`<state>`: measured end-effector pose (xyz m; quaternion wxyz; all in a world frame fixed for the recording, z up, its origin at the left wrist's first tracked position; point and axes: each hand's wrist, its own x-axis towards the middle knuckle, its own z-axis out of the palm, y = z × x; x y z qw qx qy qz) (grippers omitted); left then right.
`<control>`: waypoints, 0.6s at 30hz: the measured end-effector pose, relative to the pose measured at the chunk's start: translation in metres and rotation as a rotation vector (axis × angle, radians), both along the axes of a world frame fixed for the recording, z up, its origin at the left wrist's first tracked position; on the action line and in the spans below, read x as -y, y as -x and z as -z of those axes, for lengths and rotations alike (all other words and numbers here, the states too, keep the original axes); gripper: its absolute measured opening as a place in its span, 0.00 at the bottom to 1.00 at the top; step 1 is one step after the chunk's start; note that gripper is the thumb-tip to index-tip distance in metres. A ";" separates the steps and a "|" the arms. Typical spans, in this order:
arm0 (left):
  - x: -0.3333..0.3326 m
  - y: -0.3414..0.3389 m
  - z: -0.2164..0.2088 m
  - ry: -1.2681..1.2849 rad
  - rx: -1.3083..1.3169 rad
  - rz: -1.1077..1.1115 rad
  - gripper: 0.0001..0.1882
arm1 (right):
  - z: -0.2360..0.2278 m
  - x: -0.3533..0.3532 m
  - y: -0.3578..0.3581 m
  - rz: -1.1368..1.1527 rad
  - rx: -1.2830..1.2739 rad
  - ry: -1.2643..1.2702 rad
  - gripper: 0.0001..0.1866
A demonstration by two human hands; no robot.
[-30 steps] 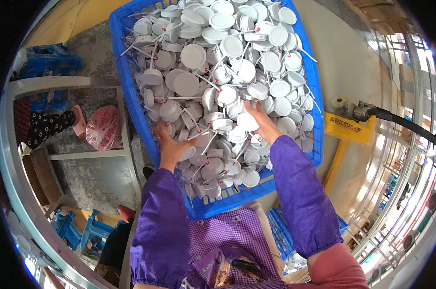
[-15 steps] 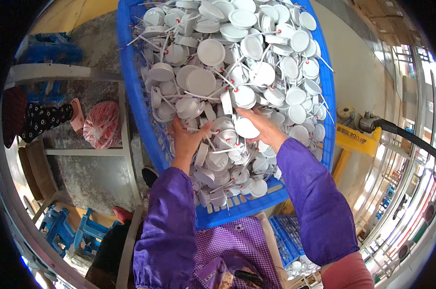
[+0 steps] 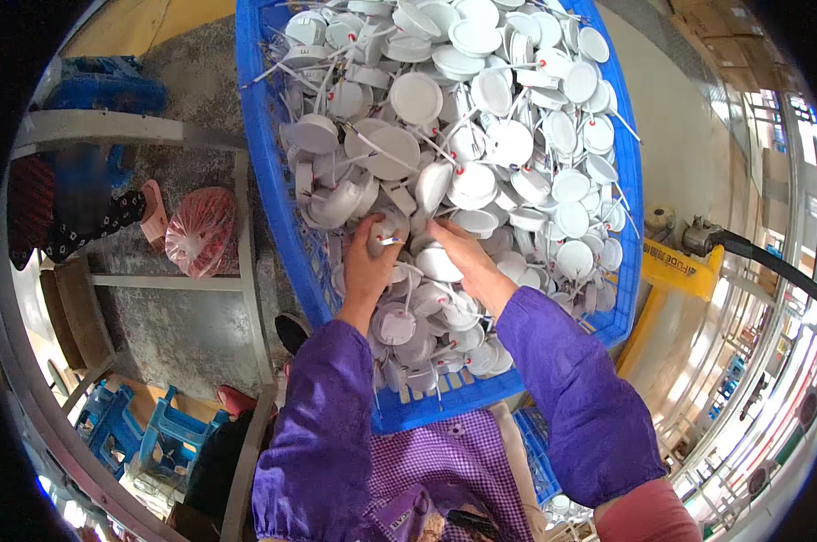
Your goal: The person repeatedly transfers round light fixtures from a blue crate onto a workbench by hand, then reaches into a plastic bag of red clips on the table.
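Note:
A big blue plastic crate (image 3: 277, 194) is heaped with round white disc-shaped units (image 3: 416, 98), many with white cables and small red spots. In its near half, my left hand (image 3: 368, 275) curls its thumb and fingers around one white disc (image 3: 388, 226), beside bare wire ends. Close by on the right, my right hand (image 3: 471, 264) pinches the lower edge of a tilted white disc (image 3: 434, 186), which is slightly blurred. Its fingertips are partly hidden among the units. Purple sleeves cover both forearms.
Left of the crate stands a metal frame (image 3: 169, 283), with a tied bag of red stuff (image 3: 200, 232) and a person's patterned trouser leg beyond it. Blue stools (image 3: 178, 425) stand lower left. A yellow bracket (image 3: 684, 268) with a black hose is at the right. Another blue crate (image 3: 536, 452) sits below.
The crate appears shifted slightly right in the view. My hands have come closer together, each closing on a disc, and one disc between them now stands tilted up.

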<state>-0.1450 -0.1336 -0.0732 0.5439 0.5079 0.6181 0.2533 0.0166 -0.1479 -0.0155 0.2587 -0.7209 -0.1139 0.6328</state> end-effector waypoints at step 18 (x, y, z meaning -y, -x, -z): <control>0.022 -0.008 -0.064 0.225 0.466 -0.084 0.40 | -0.037 0.024 0.030 0.143 -0.007 -0.189 0.21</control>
